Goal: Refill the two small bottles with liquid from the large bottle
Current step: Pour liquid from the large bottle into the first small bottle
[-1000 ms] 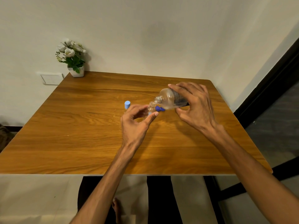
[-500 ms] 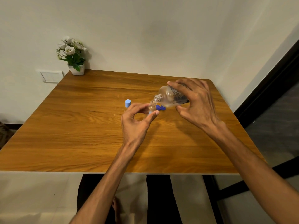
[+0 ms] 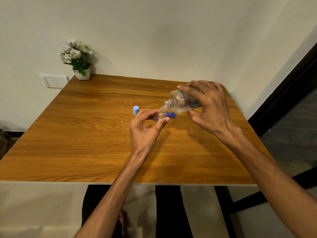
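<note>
We are looking down at a wooden table (image 3: 85,134) and two bare arms reaching over it. The right hand (image 3: 210,107) is wrapping its fingers and thumb around a large clear bottle (image 3: 178,102), tilting it with its open neck pointing down and to the left; the hand is hiding the bottle's far end. The left hand (image 3: 145,129) is pinching a small clear bottle (image 3: 161,115) between thumb and forefinger, near the middle of the table toward its right edge. The small bottle's lower part is hard to make out behind the fingers, and we cannot tell whether it is standing on the table. The two mouths are nearly meeting. Two dark blue caps (image 3: 171,114) are lying just behind it, partly hidden. A light blue cap (image 3: 135,110), perhaps topping a second bottle, is standing just left. A flower pot (image 3: 82,74) is sitting at the far left corner.
</note>
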Demonstrator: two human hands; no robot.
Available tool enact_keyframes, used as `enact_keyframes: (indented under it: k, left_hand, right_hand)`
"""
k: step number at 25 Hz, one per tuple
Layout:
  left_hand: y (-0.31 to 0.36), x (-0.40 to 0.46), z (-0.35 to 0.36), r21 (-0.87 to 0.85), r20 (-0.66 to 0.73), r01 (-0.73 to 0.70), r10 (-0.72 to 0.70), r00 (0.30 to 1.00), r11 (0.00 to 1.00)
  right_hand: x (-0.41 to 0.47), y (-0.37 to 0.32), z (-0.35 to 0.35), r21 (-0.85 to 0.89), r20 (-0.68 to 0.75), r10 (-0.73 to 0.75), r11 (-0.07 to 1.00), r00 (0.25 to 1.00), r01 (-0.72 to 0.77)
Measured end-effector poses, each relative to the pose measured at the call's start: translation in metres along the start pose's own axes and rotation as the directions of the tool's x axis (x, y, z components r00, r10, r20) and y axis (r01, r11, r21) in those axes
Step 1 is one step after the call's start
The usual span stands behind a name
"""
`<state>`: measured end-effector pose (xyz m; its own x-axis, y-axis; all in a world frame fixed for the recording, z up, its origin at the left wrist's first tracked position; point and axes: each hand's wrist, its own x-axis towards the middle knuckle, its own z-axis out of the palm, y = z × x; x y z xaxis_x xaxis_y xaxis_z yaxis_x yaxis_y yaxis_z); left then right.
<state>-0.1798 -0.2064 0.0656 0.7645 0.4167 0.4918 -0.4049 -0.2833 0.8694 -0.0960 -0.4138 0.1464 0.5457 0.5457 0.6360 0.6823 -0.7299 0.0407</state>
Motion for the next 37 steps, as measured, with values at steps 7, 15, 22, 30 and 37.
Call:
enact_keyframes:
  k: [7,15,22,30,37]
  left_hand:
    - [0.0003,0.0007,-0.0007,0.004,-0.002,-0.006,0.006,1.0,1.0]
    - [-0.0008,0.0006,-0.0002,0.003,0.009,-0.003,0.003,1.0,1.0]
    - [0.0001,0.0012,-0.0006,-0.005,0.001,-0.005,0.005,1.0,1.0]
    - [0.0006,-0.0003,-0.0001,-0.01,0.005,0.0,0.0,1.0,1.0]
    - [0.0012,-0.0001,0.0004,-0.012,0.016,0.011,-0.011,1.0,1.0]
  right_hand:
    - [0.0031,-0.0002,-0.0039,-0.026,0.002,-0.009,1.0,1.0,0.009]
    - [0.0048,0.0007,-0.0043,-0.04,0.01,-0.026,0.999,1.0,0.026]
    - [0.006,-0.0004,-0.0053,-0.038,0.01,-0.034,0.999,0.999,0.035]
    - [0.0065,-0.0005,-0.0063,-0.045,0.01,-0.034,0.998,0.999,0.034]
    - [0.0079,0.0006,-0.0084,-0.054,0.015,-0.044,0.998,0.999,0.045]
